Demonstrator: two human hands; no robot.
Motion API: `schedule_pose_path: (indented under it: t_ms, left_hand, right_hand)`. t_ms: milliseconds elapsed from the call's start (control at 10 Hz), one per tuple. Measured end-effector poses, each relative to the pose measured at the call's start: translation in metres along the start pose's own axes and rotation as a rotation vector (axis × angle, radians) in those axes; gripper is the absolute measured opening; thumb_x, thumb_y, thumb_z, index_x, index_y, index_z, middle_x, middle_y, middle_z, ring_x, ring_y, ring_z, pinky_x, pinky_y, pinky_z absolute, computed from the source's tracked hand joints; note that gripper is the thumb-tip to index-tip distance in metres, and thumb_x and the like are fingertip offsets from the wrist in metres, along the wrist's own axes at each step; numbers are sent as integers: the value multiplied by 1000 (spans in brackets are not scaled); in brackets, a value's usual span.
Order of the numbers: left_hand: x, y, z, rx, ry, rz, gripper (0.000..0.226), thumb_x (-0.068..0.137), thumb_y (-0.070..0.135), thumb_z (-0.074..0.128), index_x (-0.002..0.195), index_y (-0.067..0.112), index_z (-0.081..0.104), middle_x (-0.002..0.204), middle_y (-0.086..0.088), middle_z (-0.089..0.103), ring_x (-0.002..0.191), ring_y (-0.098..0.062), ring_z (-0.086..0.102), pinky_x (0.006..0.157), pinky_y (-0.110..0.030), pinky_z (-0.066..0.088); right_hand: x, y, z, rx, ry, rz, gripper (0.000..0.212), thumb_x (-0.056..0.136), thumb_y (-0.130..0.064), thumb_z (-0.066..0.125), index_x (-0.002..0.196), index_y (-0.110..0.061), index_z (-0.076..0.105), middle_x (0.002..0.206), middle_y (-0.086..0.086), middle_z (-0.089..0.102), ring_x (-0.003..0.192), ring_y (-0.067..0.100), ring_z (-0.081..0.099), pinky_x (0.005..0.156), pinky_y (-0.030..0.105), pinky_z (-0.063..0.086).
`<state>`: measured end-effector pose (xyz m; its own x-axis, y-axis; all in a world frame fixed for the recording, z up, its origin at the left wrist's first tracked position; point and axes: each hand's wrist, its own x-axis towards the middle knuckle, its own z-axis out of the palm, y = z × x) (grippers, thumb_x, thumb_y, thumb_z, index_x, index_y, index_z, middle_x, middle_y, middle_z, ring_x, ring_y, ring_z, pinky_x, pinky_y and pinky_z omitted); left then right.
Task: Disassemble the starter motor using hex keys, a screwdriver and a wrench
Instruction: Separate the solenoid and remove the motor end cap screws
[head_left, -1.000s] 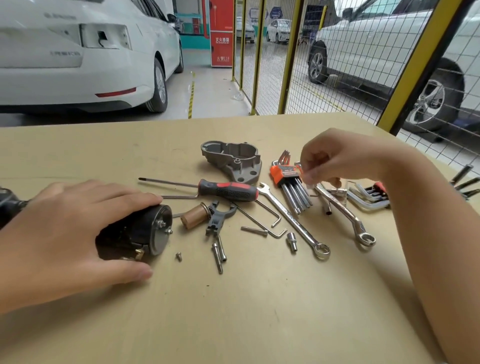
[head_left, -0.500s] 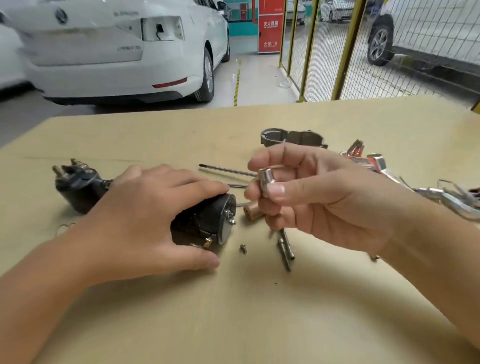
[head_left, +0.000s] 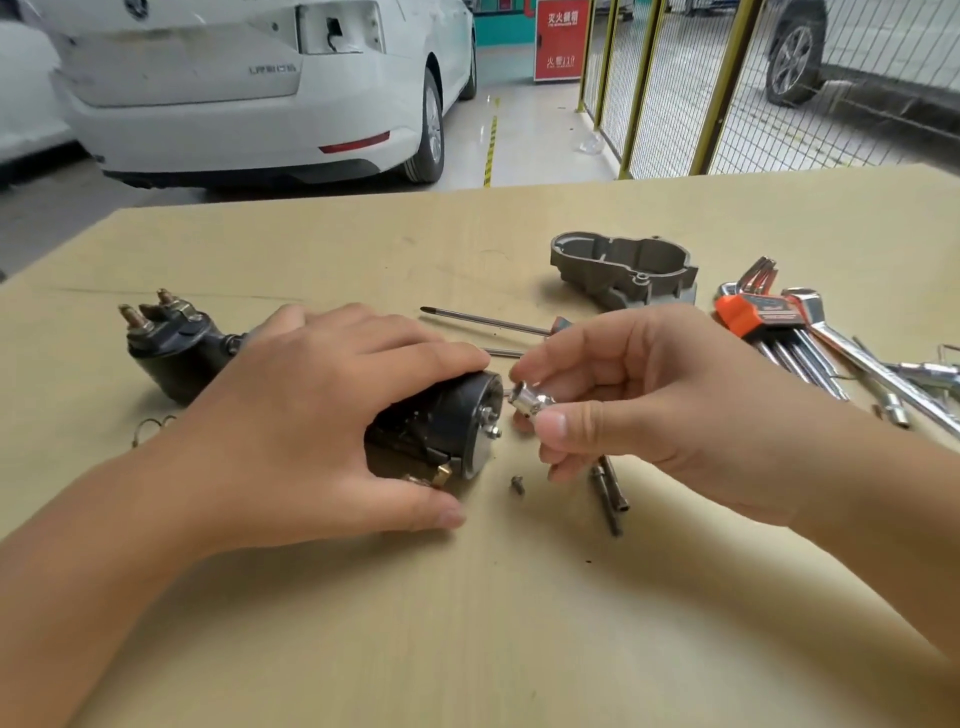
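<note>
Table (head_left: 519, 623) — black starter motor (head_left: 457, 421), endplate studded.

My right hand (head_left: 639, 400) left the hex keys (head_left: 763, 322) at frame right w/ a small socket (head_left: 530, 397), now pinched beside motor end (head_left: 478, 421).

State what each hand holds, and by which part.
The left hand grips the black starter motor around its body, pressing it to the table. The right hand pinches a small silver socket by its sides.
</note>
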<state>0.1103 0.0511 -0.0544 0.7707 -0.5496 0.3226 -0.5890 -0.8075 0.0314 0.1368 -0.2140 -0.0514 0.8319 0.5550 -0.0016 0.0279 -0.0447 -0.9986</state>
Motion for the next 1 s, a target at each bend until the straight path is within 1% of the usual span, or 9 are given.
schedule_pose_path:
  t_ms: [200, 300, 400, 500, 600, 700, 800, 900, 1000]
  left_hand:
    - [1, 4, -4, 6, -14, -11, 88, 65, 88, 64, 142, 45, 56, 133, 25, 62, 121, -12, 61, 90, -54, 48]
    - [3, 3, -3, 8, 1, 6, 88, 65, 89, 64, 141, 46, 54, 134, 27, 61, 120, -11, 61, 88, -52, 48]
    - [3, -2, 3, 15, 32, 32, 88, 67, 91, 64, 143, 48, 51, 136, 30, 57, 118, -8, 60, 85, -52, 48]
    - [3, -10, 13, 14, 69, 38, 91, 66, 93, 66, 147, 53, 48, 140, 32, 54, 118, -7, 60, 86, -52, 47]
    - [2, -19, 21, 13, 57, -1, 97, 63, 93, 68, 149, 56, 43, 144, 34, 51, 123, -8, 59, 88, -57, 47]
    - [1, -31, 30, 11, -9, -51, 103, 59, 90, 73, 150, 55, 42, 146, 30, 50, 129, -11, 55, 96, -60, 48]
    - [3, -39, 37, 16, -75, -111, 110, 53, 87, 79, 151, 52, 44, 146, 22, 52, 131, -19, 55, 104, -61, 47]
    - [6, -36, 34, -24, -141, -171, 114, 48, 85, 83, 150, 49, 48, 146, 22, 53, 133, -20, 54, 106, -58, 45]
    - [11, -34, 36, -33, -150, -176, 117, 42, 84, 85, 148, 52, 48, 146, 23, 54, 134, -19, 54, 107, -56, 45]
  right_hand:
    - [0, 6, 9, -212, 56, -27, 14, 82, -1, 82, 91, -7, 74, 75, 14, 75, 65, 30, 74, 62, 41, 63]
    - [-1, 7, 18, -242, 99, -64, 12, 84, -2, 81, 92, -6, 72, 70, 12, 73, 58, 27, 73, 56, 38, 62]
    - [-1, 5, 22, -261, 127, -92, 8, 87, -6, 78, 90, -8, 71, 68, 9, 73, 57, 26, 73, 55, 42, 62]
    - [-2, 5, 25, -247, 144, -55, 6, 94, -9, 72, 90, -7, 68, 70, 14, 72, 62, 34, 74, 61, 56, 62]
    - [-1, 8, 30, -173, 159, 29, 14, 102, -18, 61, 89, -12, 63, 71, 17, 69, 64, 45, 73, 60, 56, 62]
    - [0, 9, 32, -150, 182, 54, 20, 104, -22, 57, 84, -22, 57, 69, 15, 69, 56, 38, 71, 46, 31, 53]
    - [-1, 9, 32, -239, 189, -5, 15, 99, -20, 65, 85, -22, 59, 70, 12, 71, 62, 35, 73, 59, 45, 62]
    - [-1, -3, 21, -473, 193, -210, 9, 91, -10, 74, 89, -13, 66, 80, 10, 69, 72, 31, 71, 71, 50, 61]
    - [-8, -37, -25, -661, 257, -388, 9, 88, -7, 77, 87, -10, 68, 76, 0, 68, 67, 19, 70, 65, 40, 59]
